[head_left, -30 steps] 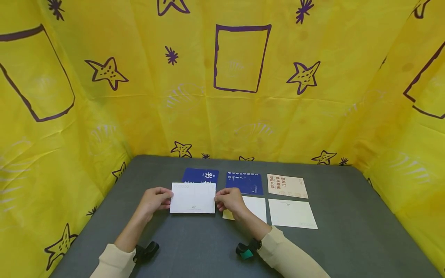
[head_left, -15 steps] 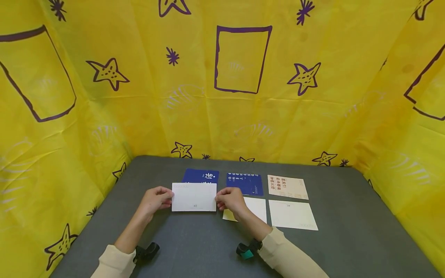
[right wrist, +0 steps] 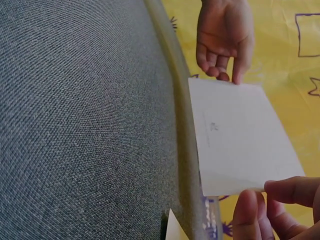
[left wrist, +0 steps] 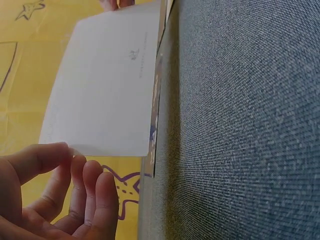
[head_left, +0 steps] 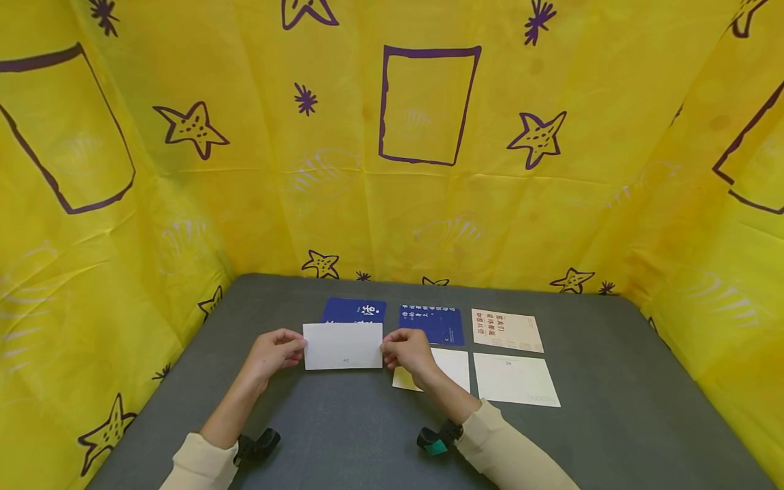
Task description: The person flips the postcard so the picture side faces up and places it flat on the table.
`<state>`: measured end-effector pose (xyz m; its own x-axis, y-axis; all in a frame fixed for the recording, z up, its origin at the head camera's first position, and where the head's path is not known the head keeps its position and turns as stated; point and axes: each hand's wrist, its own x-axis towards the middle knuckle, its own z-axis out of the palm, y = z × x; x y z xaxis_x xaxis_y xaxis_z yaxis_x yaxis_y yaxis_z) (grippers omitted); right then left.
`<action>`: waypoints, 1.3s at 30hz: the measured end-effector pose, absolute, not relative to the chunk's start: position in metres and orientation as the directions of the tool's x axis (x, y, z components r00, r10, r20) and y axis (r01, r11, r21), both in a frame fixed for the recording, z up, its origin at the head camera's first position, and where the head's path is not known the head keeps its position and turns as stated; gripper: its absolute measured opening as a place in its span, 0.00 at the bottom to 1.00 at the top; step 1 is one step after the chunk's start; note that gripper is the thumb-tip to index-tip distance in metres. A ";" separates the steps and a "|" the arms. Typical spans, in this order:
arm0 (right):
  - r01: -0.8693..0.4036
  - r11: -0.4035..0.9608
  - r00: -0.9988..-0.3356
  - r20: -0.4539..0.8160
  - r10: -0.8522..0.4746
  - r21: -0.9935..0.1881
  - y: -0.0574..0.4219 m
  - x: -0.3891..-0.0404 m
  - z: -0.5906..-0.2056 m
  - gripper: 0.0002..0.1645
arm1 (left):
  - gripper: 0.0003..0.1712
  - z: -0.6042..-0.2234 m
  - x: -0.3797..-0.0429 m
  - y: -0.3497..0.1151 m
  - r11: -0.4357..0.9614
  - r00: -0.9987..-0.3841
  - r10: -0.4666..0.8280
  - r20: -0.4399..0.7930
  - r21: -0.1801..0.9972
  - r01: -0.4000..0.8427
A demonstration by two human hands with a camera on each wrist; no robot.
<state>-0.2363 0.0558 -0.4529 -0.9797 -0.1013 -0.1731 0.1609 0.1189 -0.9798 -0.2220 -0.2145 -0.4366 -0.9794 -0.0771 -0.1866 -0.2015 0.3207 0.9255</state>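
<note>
Both hands pinch one white card [head_left: 343, 346] by its short edges — left hand [head_left: 273, 350] on the left edge, right hand [head_left: 409, 350] on the right. Card position: raised off the grey desk [head_left: 343, 435], tilted up, in front of a blue card [head_left: 354, 310] — two pale cards [head_left: 514, 378] lie flat to the right.

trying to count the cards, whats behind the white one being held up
Behind the white card, pinched by the left hand and right hand, lies a blue card. Only its top strip shows; its lower part is covered.
</note>
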 end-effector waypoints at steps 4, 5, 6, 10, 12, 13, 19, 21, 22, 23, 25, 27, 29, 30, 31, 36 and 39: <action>0.158 0.122 -0.980 -0.171 -0.102 -0.980 0.055 -0.237 -0.454 0.07 | 0.14 -0.438 -0.222 -0.215 0.331 -0.978 -0.088 -0.190 0.920 -0.209; 0.157 0.123 -0.980 -0.170 -0.102 -0.980 0.055 -0.237 -0.454 0.07 | 0.14 -0.438 -0.222 -0.216 0.336 -0.978 -0.088 -0.190 0.919 -0.208; 0.155 0.125 -0.980 -0.168 -0.103 -0.980 0.055 -0.237 -0.454 0.07 | 0.15 -0.438 -0.222 -0.216 0.338 -0.978 -0.089 -0.189 0.918 -0.208; 0.146 0.120 -0.981 -0.159 -0.108 -0.982 0.055 -0.237 -0.455 0.07 | 0.15 -0.439 -0.222 -0.216 0.337 -0.977 -0.096 -0.191 0.917 -0.212; 0.136 0.118 -0.983 -0.149 -0.111 -0.984 0.055 -0.237 -0.456 0.08 | 0.15 -0.439 -0.222 -0.216 0.331 -0.977 -0.096 -0.191 0.920 -0.212; 0.135 0.115 -0.983 -0.147 -0.112 -0.984 0.055 -0.237 -0.456 0.08 | 0.15 -0.439 -0.222 -0.216 0.329 -0.977 -0.097 -0.190 0.920 -0.212; 0.117 0.108 -0.984 -0.130 -0.119 -0.987 0.055 -0.236 -0.456 0.10 | 0.16 -0.439 -0.221 -0.216 0.301 -0.979 -0.092 -0.182 0.932 -0.202; 0.110 0.112 -0.985 -0.123 -0.119 -0.988 0.056 -0.236 -0.456 0.10 | 0.16 -0.439 -0.220 -0.215 0.290 -0.979 -0.093 -0.180 0.936 -0.199; 0.110 0.114 -0.985 -0.123 -0.117 -0.987 0.056 -0.236 -0.456 0.10 | 0.16 -0.439 -0.220 -0.215 0.290 -0.979 -0.095 -0.181 0.936 -0.201; 0.111 0.117 -0.986 -0.124 -0.113 -0.987 0.056 -0.236 -0.457 0.10 | 0.16 -0.439 -0.220 -0.215 0.287 -0.979 -0.095 -0.179 0.937 -0.199; 0.108 0.114 -0.987 -0.120 -0.103 -0.988 0.056 -0.236 -0.457 0.10 | 0.16 -0.439 -0.220 -0.214 0.281 -0.980 -0.098 -0.176 0.939 -0.197; 0.109 0.113 -0.988 -0.120 -0.094 -0.988 0.057 -0.237 -0.458 0.10 | 0.16 -0.438 -0.220 -0.213 0.280 -0.980 -0.101 -0.173 0.940 -0.194; 0.110 0.111 -0.989 -0.119 -0.087 -0.988 0.057 -0.237 -0.459 0.11 | 0.16 -0.438 -0.221 -0.212 0.273 -0.981 -0.100 -0.168 0.943 -0.189; 0.108 0.109 -0.990 -0.118 -0.084 -0.988 0.057 -0.237 -0.459 0.11 | 0.16 -0.438 -0.221 -0.211 0.269 -0.981 -0.100 -0.165 0.945 -0.187; 0.107 0.109 -0.990 -0.117 -0.082 -0.988 0.057 -0.237 -0.459 0.11 | 0.16 -0.438 -0.221 -0.211 0.265 -0.982 -0.100 -0.163 0.946 -0.184; 0.111 0.101 -0.991 -0.118 -0.069 -0.989 0.057 -0.237 -0.457 0.12 | 0.16 -0.439 -0.222 -0.210 0.266 -0.984 -0.100 -0.148 0.949 -0.170; 0.116 0.090 -0.991 -0.121 -0.061 -0.989 0.056 -0.237 -0.456 0.13 | 0.16 -0.440 -0.221 -0.210 0.267 -0.983 -0.105 -0.148 0.948 -0.171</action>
